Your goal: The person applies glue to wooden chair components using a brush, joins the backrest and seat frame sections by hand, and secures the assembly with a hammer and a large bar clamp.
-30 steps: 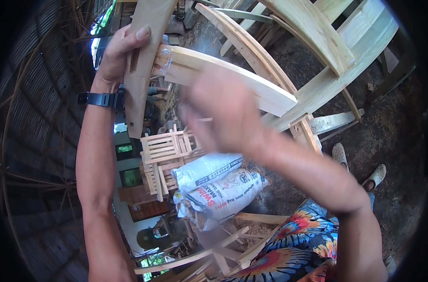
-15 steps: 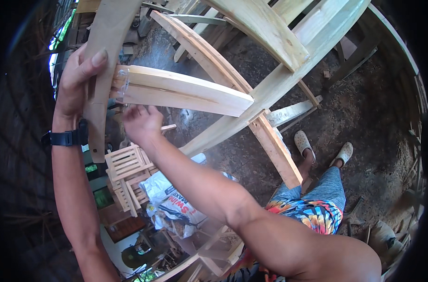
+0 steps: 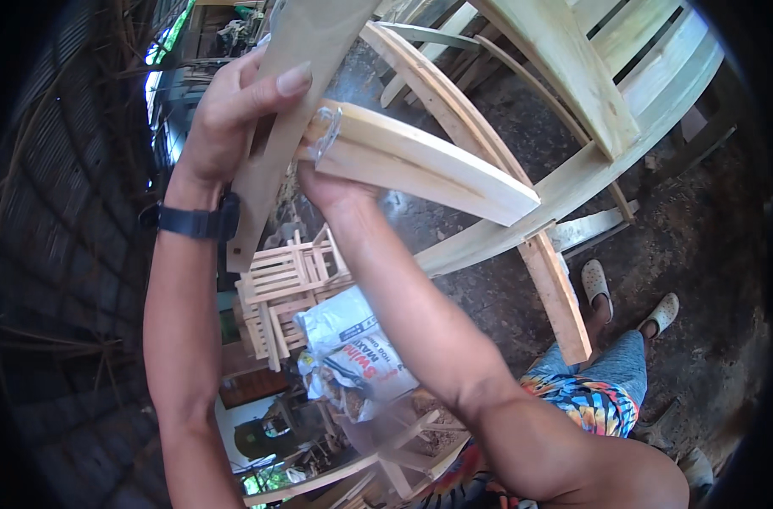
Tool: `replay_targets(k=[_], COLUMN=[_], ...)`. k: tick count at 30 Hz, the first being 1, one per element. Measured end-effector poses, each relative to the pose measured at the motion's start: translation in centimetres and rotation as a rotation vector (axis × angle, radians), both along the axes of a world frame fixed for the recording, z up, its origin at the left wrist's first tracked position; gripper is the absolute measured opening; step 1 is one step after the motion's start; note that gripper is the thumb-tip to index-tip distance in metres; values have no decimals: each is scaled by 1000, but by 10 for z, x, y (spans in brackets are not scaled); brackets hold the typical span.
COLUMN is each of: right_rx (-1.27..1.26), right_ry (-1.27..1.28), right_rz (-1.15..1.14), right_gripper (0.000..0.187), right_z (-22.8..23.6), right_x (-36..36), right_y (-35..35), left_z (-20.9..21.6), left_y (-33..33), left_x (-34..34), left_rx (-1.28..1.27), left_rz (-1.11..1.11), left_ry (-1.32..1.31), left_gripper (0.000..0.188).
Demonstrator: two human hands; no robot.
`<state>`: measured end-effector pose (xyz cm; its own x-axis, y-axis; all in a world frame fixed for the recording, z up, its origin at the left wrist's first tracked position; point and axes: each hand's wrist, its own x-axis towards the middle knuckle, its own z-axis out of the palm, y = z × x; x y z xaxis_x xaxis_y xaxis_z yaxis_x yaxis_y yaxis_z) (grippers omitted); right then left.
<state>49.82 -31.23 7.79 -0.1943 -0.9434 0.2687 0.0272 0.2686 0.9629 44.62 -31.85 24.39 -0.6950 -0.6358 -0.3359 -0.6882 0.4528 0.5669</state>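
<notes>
My left hand [image 3: 229,119], with a dark wristband, is closed round a flat pale wooden board [image 3: 306,64], its thumb lying across the front. A thick wooden rail [image 3: 429,165] meets this board at its left end. Clear, shiny material [image 3: 327,134], perhaps glue or film, shows around that joint. Just beneath the rail's left end is my right hand [image 3: 340,188]; its fingers are hidden behind the wood. At its other end the rail meets a long curved wooden beam [image 3: 565,199].
A narrow wooden brace [image 3: 560,288] slopes down towards my legs. More slats [image 3: 565,68] belong to the frame at upper right. Below my right forearm are a stack of small slatted wooden pieces [image 3: 285,284] and a white printed sack [image 3: 348,327]. Sawdust lies on the dark floor [image 3: 700,254].
The wooden frame and both hands sit farther right in the picture. My right hand has moved up from below the joint to under the rail's end, and its fingers have gone behind the wood.
</notes>
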Motion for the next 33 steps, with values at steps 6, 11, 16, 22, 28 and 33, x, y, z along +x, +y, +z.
replay_targets(k=[6, 11, 16, 22, 28, 33], right_rx=[415, 421, 554, 325, 226, 328], right_ry=[558, 489, 351, 250, 212, 447], right_rz=[255, 254, 171, 41, -59, -128], right_gripper=[52, 50, 44, 47, 31, 27], right_z=[-19, -32, -14, 1, -2, 6], right_x=[9, 11, 26, 4, -3, -36], right_y=[13, 2, -23, -28, -27, -54], left_z=[0, -6, 1, 0, 2, -3], left_y=[-41, -53, -45, -40, -31, -24], left_x=[5, 4, 28, 20, 11, -26], left_rx=[101, 93, 77, 96, 111, 86], left_rz=[70, 62, 105, 130, 66, 0], left_ry=[-21, 33, 27, 41, 36, 74], left_gripper=[63, 62, 61, 62, 60, 55])
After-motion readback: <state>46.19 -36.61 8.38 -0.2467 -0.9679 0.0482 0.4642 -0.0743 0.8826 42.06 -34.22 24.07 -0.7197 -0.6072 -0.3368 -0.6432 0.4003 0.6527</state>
